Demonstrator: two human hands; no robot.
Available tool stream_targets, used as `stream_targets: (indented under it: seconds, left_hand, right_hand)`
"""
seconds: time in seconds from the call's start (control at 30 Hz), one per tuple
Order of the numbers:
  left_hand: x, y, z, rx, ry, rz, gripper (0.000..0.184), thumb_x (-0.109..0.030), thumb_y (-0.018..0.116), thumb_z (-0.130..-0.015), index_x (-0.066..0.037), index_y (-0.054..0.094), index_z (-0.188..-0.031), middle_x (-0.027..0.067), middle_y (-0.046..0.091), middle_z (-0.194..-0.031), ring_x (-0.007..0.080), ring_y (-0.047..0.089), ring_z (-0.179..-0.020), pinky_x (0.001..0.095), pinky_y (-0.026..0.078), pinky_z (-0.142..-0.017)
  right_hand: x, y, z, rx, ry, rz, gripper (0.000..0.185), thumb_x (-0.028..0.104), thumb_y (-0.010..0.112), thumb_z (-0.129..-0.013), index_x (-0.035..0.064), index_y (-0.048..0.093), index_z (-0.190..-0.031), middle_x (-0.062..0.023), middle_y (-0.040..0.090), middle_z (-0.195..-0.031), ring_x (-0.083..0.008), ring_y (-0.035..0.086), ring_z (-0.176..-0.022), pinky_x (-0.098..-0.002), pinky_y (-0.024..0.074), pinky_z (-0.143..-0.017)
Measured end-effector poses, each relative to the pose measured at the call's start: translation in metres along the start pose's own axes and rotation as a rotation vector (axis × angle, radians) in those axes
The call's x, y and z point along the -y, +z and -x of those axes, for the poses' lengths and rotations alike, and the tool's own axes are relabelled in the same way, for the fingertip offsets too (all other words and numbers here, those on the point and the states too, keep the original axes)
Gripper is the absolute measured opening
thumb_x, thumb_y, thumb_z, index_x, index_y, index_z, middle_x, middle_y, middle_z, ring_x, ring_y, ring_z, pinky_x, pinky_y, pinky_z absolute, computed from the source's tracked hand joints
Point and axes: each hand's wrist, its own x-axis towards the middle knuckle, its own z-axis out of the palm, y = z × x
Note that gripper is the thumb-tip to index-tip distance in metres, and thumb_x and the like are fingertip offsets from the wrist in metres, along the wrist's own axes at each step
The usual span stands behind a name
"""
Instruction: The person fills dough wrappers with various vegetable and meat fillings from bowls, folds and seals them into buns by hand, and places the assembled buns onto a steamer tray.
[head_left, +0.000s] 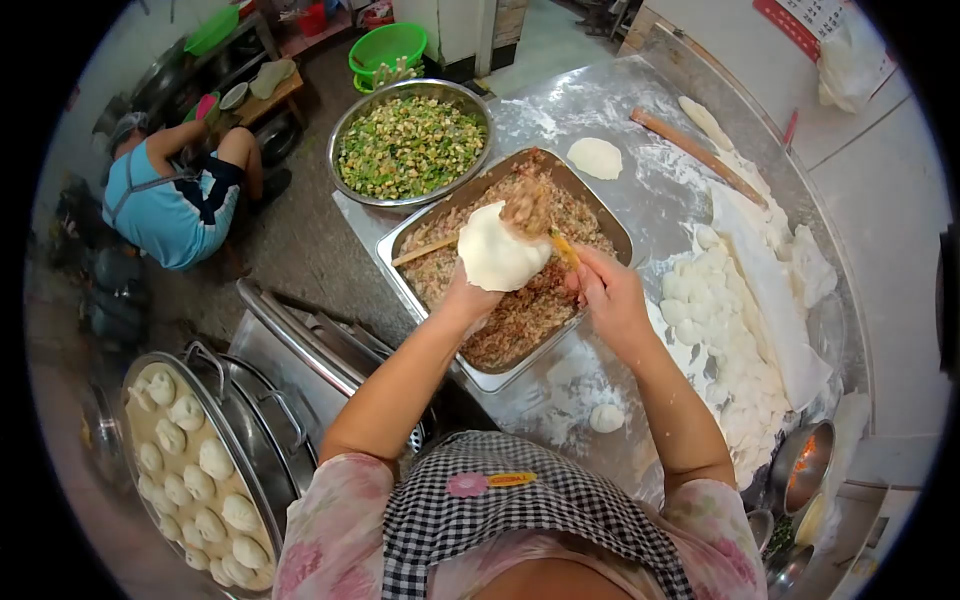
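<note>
My left hand holds up a round, flat dough wrapper on its palm and fingers. My right hand is closed round a yellow-handled tool. A lump of meat filling sits at the tool's end, by the wrapper's upper edge, and hides its shape. Both hands are over a rectangular metal tray of minced meat filling. A wooden stick lies in the tray, partly behind the wrapper.
Chopped greens fill a steel bowl behind the tray. The floured table bears a wrapper, a rolling pin, a dough ball and many dough pieces. Shaped buns lie in a steamer at left. Another person crouches beyond.
</note>
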Motion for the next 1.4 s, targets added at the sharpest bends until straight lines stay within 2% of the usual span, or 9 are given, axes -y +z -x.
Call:
stream_targets:
  seconds: [0.17, 0.37, 0.6, 0.73, 0.87, 0.97, 1.17, 1.33, 1.4]
  left_hand:
    - [0.011, 0.004, 0.005, 0.04, 0.14, 0.531, 0.051, 0.001, 0.074, -0.063, 0.001, 0.051, -0.109, 0.0081, 0.061, -0.098, 0.015, 0.059, -0.09, 0.0293, 0.047, -0.08]
    - [0.027, -0.011, 0.003, 0.162, 0.378, 0.393, 0.048, 0.004, 0.072, -0.064, 0.001, 0.049, -0.107, 0.0091, 0.061, -0.093, 0.0153, 0.059, -0.086, 0.0288, 0.048, -0.075]
    - [0.025, -0.027, 0.008, 0.006, 0.073, 0.442, 0.019, 0.005, 0.069, -0.068, -0.002, 0.059, -0.081, 0.0009, 0.06, -0.075, 0.007, 0.056, -0.069, 0.021, 0.045, -0.064]
    - [0.015, -0.033, 0.036, 0.229, -0.143, 0.763, 0.048, -0.003, 0.073, -0.069, -0.002, 0.053, -0.113, 0.0077, 0.061, -0.108, 0.0149, 0.059, -0.097, 0.0272, 0.049, -0.083]
    - [-0.019, -0.038, 0.047, 0.432, 0.329, 0.25, 0.065, -0.006, 0.078, -0.064, -0.003, 0.047, -0.121, 0.0084, 0.057, -0.115, 0.0165, 0.056, -0.103, 0.0306, 0.046, -0.089]
    - [-0.02, -0.05, 0.074, 0.442, 0.035, 0.425, 0.068, -0.008, 0.077, -0.068, -0.002, 0.043, -0.126, 0.0074, 0.055, -0.117, 0.0155, 0.054, -0.104, 0.0315, 0.043, -0.091]
    - [-0.054, -0.059, 0.128, 0.333, -0.045, 0.655, 0.055, -0.021, 0.066, -0.083, -0.001, 0.042, -0.128, 0.0055, 0.059, -0.096, 0.0106, 0.056, -0.075, 0.0246, 0.049, -0.065]
    - [-0.08, -0.059, 0.166, 0.123, 0.005, 0.563, 0.05, -0.029, 0.052, -0.092, 0.0, 0.04, -0.13, 0.0056, 0.057, -0.088, 0.0099, 0.054, -0.069, 0.0252, 0.048, -0.062]
    - [-0.083, -0.059, 0.179, 0.021, 0.14, 0.386, 0.046, -0.027, 0.051, -0.093, 0.0, 0.043, -0.128, 0.0084, 0.059, -0.091, 0.0129, 0.057, -0.074, 0.027, 0.049, -0.067]
  right_hand:
    - [0.02, -0.009, 0.014, -0.02, -0.254, 0.54, 0.043, 0.002, 0.05, -0.079, 0.0117, 0.054, -0.12, -0.01, 0.054, -0.082, -0.0278, 0.056, -0.075, -0.0381, 0.046, -0.064]
    - [0.031, -0.024, 0.009, 0.179, -0.29, 0.653, 0.046, 0.002, 0.053, -0.078, 0.0177, 0.055, -0.121, -0.0106, 0.055, -0.081, -0.0289, 0.055, -0.073, -0.0357, 0.0456, -0.064]
    - [0.029, -0.066, -0.001, 0.399, 0.098, 0.384, 0.042, 0.017, 0.058, -0.08, 0.0144, 0.053, -0.122, -0.014, 0.056, -0.105, -0.0293, 0.056, -0.093, -0.0379, 0.0455, -0.08]
    - [0.027, -0.014, 0.005, 0.199, -0.098, 0.542, 0.07, 0.017, 0.074, -0.068, 0.0039, 0.043, -0.13, -0.0194, 0.041, -0.131, -0.0346, 0.039, -0.118, -0.0401, 0.0303, -0.102]
    - [0.047, 0.017, 0.009, 0.243, -0.19, -0.111, 0.075, 0.016, 0.079, -0.066, 0.0014, 0.039, -0.128, -0.0099, 0.05, -0.122, -0.0177, 0.049, -0.112, -0.0329, 0.0377, -0.096]
    - [0.073, 0.015, 0.027, 0.295, 0.091, -0.929, 0.062, 0.013, 0.075, -0.068, 0.002, 0.046, -0.122, -0.0114, 0.054, -0.11, -0.0232, 0.053, -0.103, -0.0328, 0.041, -0.09]
    - [0.075, 0.025, 0.057, -0.02, -0.299, -0.383, 0.056, 0.049, 0.062, -0.081, -0.0042, 0.059, -0.1, -0.0073, 0.052, -0.1, -0.0082, 0.051, -0.066, -0.0202, 0.0391, -0.047]
    - [0.101, 0.031, 0.086, -0.049, -0.203, -0.747, 0.048, 0.04, 0.061, -0.085, -0.0054, 0.057, -0.098, -0.0044, 0.051, -0.085, -0.0067, 0.045, -0.055, -0.0191, 0.0346, -0.041]
    - [0.106, 0.026, 0.099, -0.019, -0.125, -0.714, 0.028, 0.018, 0.063, -0.082, -0.0025, 0.056, -0.1, -0.0085, 0.054, -0.093, -0.0135, 0.052, -0.066, -0.0262, 0.0422, -0.053]
